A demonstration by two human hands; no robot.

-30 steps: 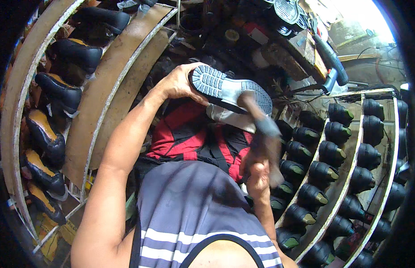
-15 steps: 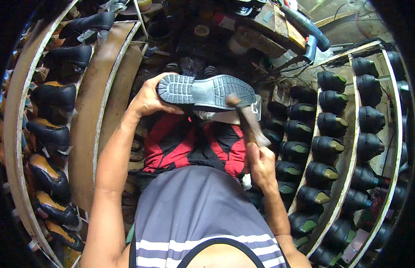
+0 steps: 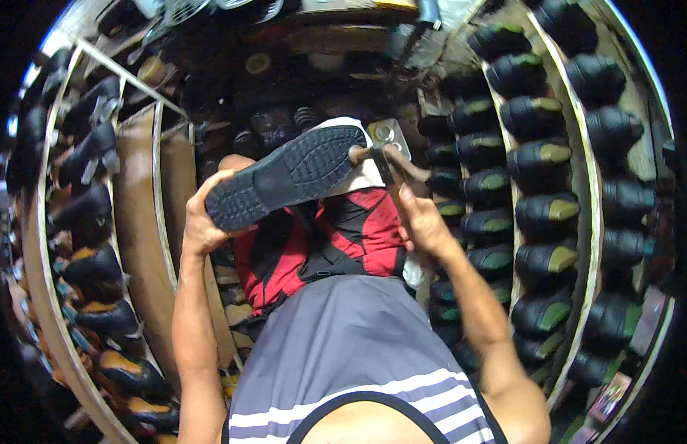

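Left of the left hand (image 3: 206, 214), a rack (image 3: 34, 244) runs away in long shelves with pale, worn edges, tall brown panels (image 3: 140, 207) line the side nearest that hand, and a whitish bar (image 3: 123, 74) slants across the far end. Right of the right hand (image 3: 426, 226) stands a second rack (image 3: 594, 222), its long off-white rails scuffed. Beyond both hands the floor (image 3: 314, 83) lies in shadow too deep to show its surface, with a brown wooden bench (image 3: 336, 38) farther off, while bluish-white glare edges the far left.
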